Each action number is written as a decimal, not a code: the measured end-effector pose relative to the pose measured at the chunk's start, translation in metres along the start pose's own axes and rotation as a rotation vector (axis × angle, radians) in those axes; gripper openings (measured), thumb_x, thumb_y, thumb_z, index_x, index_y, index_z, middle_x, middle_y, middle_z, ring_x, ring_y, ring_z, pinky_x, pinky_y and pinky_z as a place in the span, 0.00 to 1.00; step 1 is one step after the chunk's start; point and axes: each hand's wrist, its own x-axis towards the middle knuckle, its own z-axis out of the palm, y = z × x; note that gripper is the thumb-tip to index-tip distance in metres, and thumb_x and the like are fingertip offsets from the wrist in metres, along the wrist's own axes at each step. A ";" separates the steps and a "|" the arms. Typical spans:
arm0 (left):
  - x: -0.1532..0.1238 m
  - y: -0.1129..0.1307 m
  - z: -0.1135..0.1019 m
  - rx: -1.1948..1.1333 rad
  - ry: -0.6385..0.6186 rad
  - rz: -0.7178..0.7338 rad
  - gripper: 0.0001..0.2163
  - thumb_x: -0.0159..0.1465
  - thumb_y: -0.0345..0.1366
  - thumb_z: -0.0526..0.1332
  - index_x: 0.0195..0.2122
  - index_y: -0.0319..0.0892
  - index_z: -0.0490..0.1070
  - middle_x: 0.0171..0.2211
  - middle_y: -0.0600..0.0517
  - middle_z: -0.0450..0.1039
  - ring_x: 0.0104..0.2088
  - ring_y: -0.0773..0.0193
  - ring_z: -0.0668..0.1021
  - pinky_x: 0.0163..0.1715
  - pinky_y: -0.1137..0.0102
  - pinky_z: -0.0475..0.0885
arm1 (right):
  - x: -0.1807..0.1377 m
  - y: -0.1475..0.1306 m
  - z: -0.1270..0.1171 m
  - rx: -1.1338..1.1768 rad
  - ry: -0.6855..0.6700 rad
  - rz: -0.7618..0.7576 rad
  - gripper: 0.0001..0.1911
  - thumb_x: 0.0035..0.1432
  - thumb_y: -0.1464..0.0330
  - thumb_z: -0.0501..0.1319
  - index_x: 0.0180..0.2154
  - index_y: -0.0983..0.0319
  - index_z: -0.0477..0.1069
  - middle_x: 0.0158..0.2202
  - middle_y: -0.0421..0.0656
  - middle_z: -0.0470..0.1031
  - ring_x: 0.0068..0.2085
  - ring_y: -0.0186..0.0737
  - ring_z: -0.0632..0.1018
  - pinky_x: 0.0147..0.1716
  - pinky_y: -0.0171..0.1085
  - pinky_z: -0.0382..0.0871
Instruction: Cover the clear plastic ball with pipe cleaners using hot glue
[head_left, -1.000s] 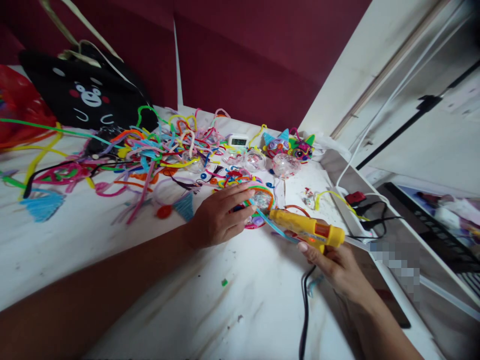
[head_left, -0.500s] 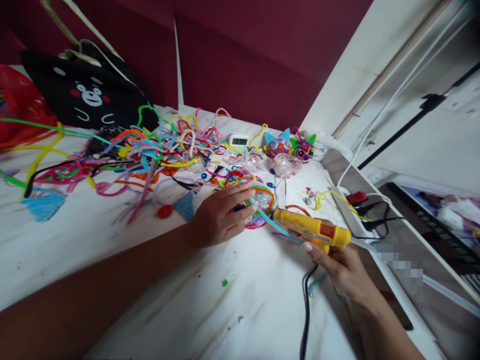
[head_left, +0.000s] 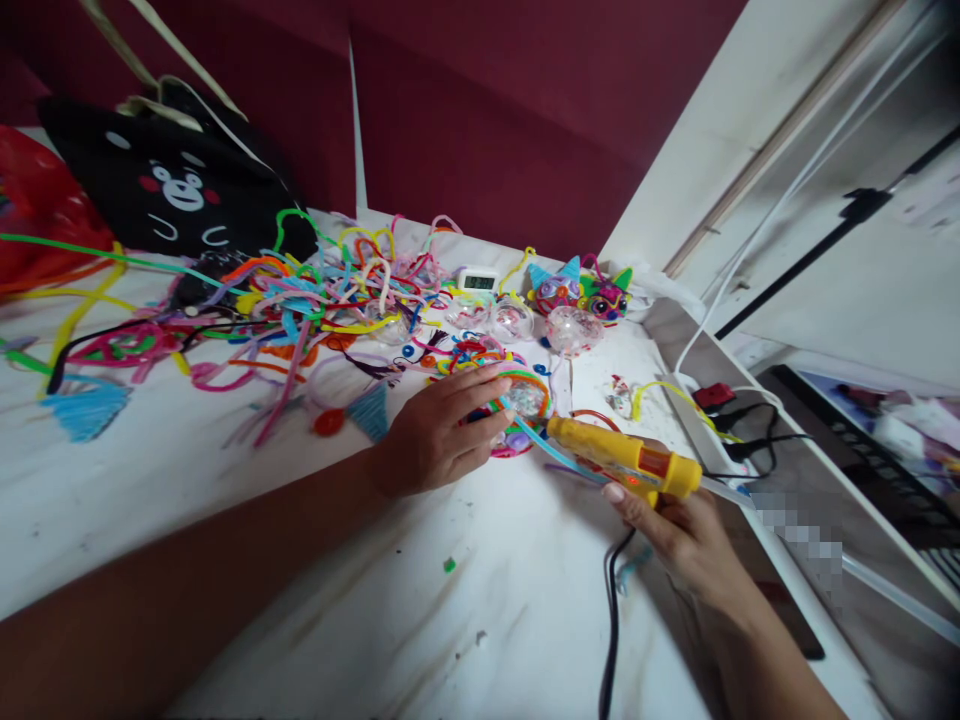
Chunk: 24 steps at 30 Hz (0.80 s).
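Observation:
My right hand (head_left: 679, 530) is wrapped round the handle of a yellow hot glue gun (head_left: 619, 452), whose orange light is lit. Its nozzle points left and reaches the edge of a clear round ornament (head_left: 527, 400) ringed with coloured pipe cleaners. My left hand (head_left: 450, 430) grips this ornament from the left, fingers closed over its side and partly hiding it. A light blue pipe cleaner (head_left: 559, 455) runs from under the left fingers to below the gun. Whether the nozzle touches the ornament I cannot tell.
A tangle of pipe cleaners (head_left: 300, 290) spreads across the table's left and back. Clear balls (head_left: 574, 330), a small digital clock (head_left: 478, 281) and two animal-faced ornaments (head_left: 556, 288) stand behind. At right are a power strip (head_left: 720, 440) and a dark tablet (head_left: 772, 580). The gun's black cord (head_left: 613, 620) hangs toward me.
Almost nothing differs. Both hands, the glue gun and the ornament keep their places, with only a very slight shift of the view.

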 end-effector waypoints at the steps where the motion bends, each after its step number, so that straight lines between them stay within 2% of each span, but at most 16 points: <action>1: 0.000 0.000 0.000 0.002 0.002 0.005 0.16 0.62 0.27 0.62 0.51 0.39 0.68 0.57 0.38 0.68 0.64 0.48 0.66 0.59 0.51 0.70 | 0.000 0.000 0.000 -0.003 0.001 -0.004 0.15 0.55 0.55 0.66 0.35 0.60 0.76 0.26 0.42 0.72 0.34 0.45 0.75 0.32 0.39 0.72; 6: 0.000 0.000 0.000 -0.001 0.010 -0.009 0.16 0.62 0.27 0.62 0.51 0.41 0.68 0.58 0.40 0.68 0.64 0.49 0.67 0.58 0.52 0.71 | 0.000 -0.001 0.002 -0.023 -0.001 -0.012 0.15 0.55 0.55 0.66 0.31 0.60 0.75 0.24 0.41 0.70 0.31 0.42 0.74 0.30 0.38 0.71; 10: 0.000 0.000 0.000 -0.003 0.006 -0.015 0.16 0.62 0.27 0.62 0.51 0.41 0.68 0.58 0.40 0.68 0.64 0.49 0.67 0.59 0.52 0.71 | 0.001 -0.003 0.003 -0.013 -0.001 -0.031 0.15 0.55 0.54 0.66 0.33 0.60 0.76 0.21 0.40 0.68 0.29 0.41 0.73 0.28 0.37 0.70; 16: -0.001 -0.001 0.001 -0.005 -0.002 0.001 0.16 0.62 0.27 0.62 0.51 0.41 0.68 0.59 0.40 0.67 0.64 0.49 0.66 0.59 0.51 0.71 | 0.001 -0.003 0.003 -0.009 -0.051 -0.016 0.15 0.57 0.54 0.65 0.34 0.59 0.76 0.21 0.40 0.67 0.33 0.45 0.75 0.31 0.40 0.72; 24: -0.002 -0.002 -0.001 0.017 -0.026 -0.010 0.16 0.63 0.28 0.61 0.52 0.43 0.67 0.59 0.41 0.68 0.64 0.49 0.66 0.59 0.51 0.70 | 0.001 0.003 -0.001 0.045 -0.055 0.034 0.14 0.56 0.55 0.66 0.34 0.60 0.75 0.24 0.41 0.70 0.36 0.46 0.76 0.35 0.40 0.73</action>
